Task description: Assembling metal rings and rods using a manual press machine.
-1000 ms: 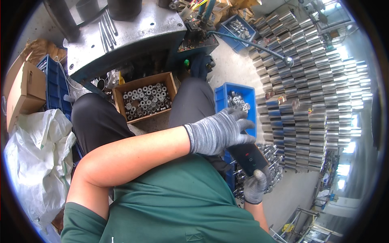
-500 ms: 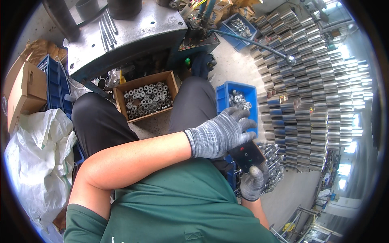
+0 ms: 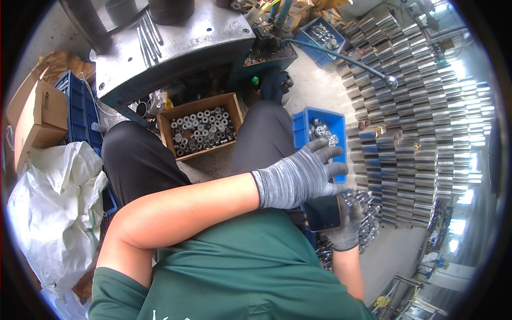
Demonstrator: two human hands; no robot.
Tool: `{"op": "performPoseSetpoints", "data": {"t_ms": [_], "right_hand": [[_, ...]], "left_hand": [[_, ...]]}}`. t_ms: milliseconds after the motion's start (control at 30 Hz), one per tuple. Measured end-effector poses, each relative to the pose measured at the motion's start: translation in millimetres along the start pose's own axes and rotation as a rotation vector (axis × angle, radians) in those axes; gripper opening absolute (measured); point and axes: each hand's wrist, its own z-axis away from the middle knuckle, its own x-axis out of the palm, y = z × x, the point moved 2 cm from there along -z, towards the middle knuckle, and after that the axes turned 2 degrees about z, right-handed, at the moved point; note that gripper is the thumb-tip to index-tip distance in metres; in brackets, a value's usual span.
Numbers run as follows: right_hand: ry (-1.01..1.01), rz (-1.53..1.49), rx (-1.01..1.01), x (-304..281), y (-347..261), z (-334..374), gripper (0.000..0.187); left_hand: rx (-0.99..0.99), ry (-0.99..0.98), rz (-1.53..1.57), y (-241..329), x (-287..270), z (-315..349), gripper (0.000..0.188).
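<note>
Both my hands wear grey knitted gloves. My right hand (image 3: 345,228) is closed round a dark smartphone (image 3: 322,215), its fingers and thumb along the phone's right edge. The phone's screen looks dark. Across my body reaches my left arm, and my left hand (image 3: 298,178) is just above the phone's top end, fingers stretched and apart, partly covering it. Whether the left palm touches the phone is hidden. Beyond those fingers stands a blue bin (image 3: 319,114) holding round metal parts (image 3: 325,133).
Between my knees is a cardboard box (image 3: 172,114) of ring-shaped metal parts. Ahead stands a metal workbench (image 3: 181,40) with rods on it. Stacked shiny tubes (image 3: 397,154) fill the right side. A white sack (image 3: 56,202) lies at the left, and metal parts (image 3: 368,226) lie beside my right hand.
The phone's screen, which showed red and green icons, is now dark. My right thumb has moved off the screen to the phone's edge. The whole view has shifted slightly.
</note>
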Motion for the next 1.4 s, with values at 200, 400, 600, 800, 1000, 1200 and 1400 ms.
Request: {"op": "performPoseSetpoints", "data": {"t_ms": [200, 400, 600, 800, 1000, 1200, 1400], "right_hand": [[-0.258, 0.034, 0.186, -12, -8, -18, 0.104], [-0.207, -0.167, 0.173, -20, 7, -16, 0.106], [-0.225, -0.24, 0.078, -26, 8, -7, 0.116], [-0.133, -0.252, -0.011, -53, 10, 8, 0.093], [-0.003, -0.393, -0.07, -52, 13, 13, 0.082], [-0.016, -0.322, -0.133, -66, 21, 19, 0.081], [0.017, -0.373, -0.135, -80, 13, 32, 0.082]], "left_hand": [[0.037, -0.058, -0.06, 1, 0, -8, 0.041], [0.035, -0.087, -0.042, -4, 2, -10, 0.049], [-0.199, 0.003, 0.073, -17, -20, 1, 0.08], [-0.222, -0.053, 0.081, -20, -12, -3, 0.073], [-0.242, -0.125, 0.123, -10, 3, -14, 0.061], [-0.114, -0.597, 0.043, 13, 38, -24, 0.038], [-0.145, -0.817, 0.062, 44, 73, -38, 0.04]]}}
